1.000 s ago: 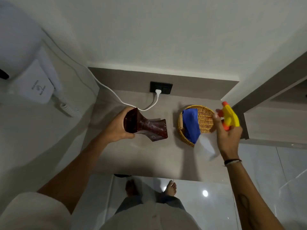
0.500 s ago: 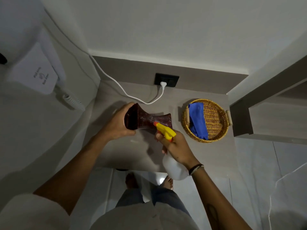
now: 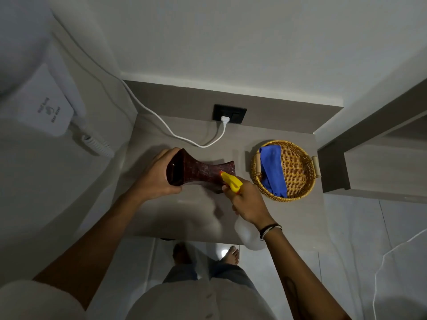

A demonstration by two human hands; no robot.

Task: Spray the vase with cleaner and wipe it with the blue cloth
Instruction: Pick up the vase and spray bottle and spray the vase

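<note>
Grey counter by wall. Left hand wrapped around dark red vase, tilted sideways above counter. Right hand closed on spray bottle, nozzle at vase. Blue cloth in wicker basket, right.

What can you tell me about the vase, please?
The vase is dark red-brown with a mottled, glossy surface, narrow at the waist and flared at both ends. It lies sideways above the counter, its open end toward the left hand, which grips it. The spray bottle in the right hand points its nozzle at the other end.
</note>
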